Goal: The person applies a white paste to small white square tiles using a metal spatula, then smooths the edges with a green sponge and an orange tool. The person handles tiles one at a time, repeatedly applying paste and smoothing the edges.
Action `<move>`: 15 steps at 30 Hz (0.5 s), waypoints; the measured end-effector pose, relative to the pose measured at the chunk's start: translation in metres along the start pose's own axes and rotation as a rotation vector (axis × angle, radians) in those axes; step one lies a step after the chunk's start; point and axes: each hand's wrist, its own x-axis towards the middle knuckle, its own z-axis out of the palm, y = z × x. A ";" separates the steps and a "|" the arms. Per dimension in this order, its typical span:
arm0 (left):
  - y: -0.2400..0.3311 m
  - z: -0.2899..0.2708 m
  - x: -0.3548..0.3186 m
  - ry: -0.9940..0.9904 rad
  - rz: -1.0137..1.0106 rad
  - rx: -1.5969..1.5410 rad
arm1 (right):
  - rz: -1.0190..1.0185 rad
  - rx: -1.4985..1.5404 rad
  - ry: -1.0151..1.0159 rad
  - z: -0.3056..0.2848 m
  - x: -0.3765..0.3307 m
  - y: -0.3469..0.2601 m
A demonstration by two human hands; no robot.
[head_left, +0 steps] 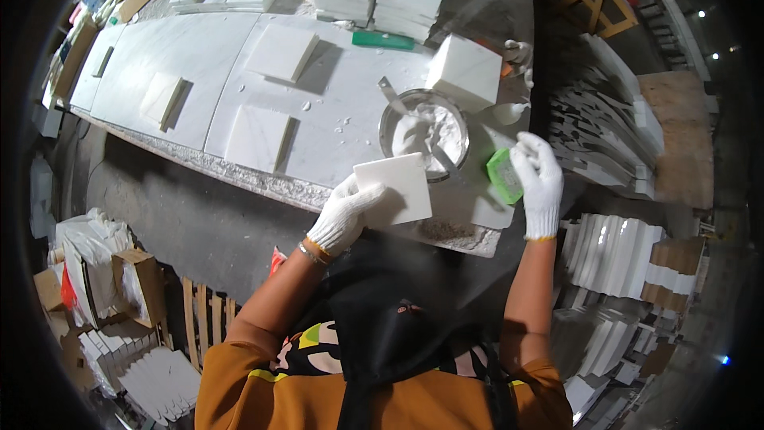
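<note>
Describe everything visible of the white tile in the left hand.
The white tile is a thin, flat, roughly square slab with straight edges and a plain pale face, looking like stone or ceramic. It is turned slightly in the picture. The gloved left hand grips its left side, thumb over the face. In this view its top right corner overlaps the bowl's rim.

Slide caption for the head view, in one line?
Gloved left hand holds a white tile; gloved right hand, a green block; bowl of white material nearby.
</note>
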 end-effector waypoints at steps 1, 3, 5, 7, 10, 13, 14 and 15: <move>0.003 0.003 -0.001 -0.006 -0.007 -0.009 | -0.011 -0.011 -0.032 0.007 -0.014 -0.015; 0.005 0.004 -0.001 -0.019 -0.020 -0.010 | -0.122 -0.065 -0.057 0.026 -0.028 -0.022; 0.004 0.001 0.000 -0.030 -0.033 0.000 | -0.091 -0.199 -0.149 0.040 -0.035 -0.027; 0.005 0.001 0.001 -0.027 -0.038 -0.014 | -0.043 -0.164 -0.225 0.054 -0.034 -0.017; 0.002 0.001 0.003 -0.019 -0.004 -0.013 | -0.072 -0.154 -0.236 0.060 -0.033 -0.017; 0.001 0.003 0.003 -0.001 0.017 -0.005 | -0.049 -0.069 -0.221 0.057 -0.027 -0.018; 0.001 0.003 0.003 0.006 0.018 -0.003 | -0.045 -0.062 -0.205 0.055 -0.023 -0.016; 0.002 0.003 0.002 -0.002 0.010 0.012 | -0.017 -0.015 -0.223 0.052 -0.018 -0.015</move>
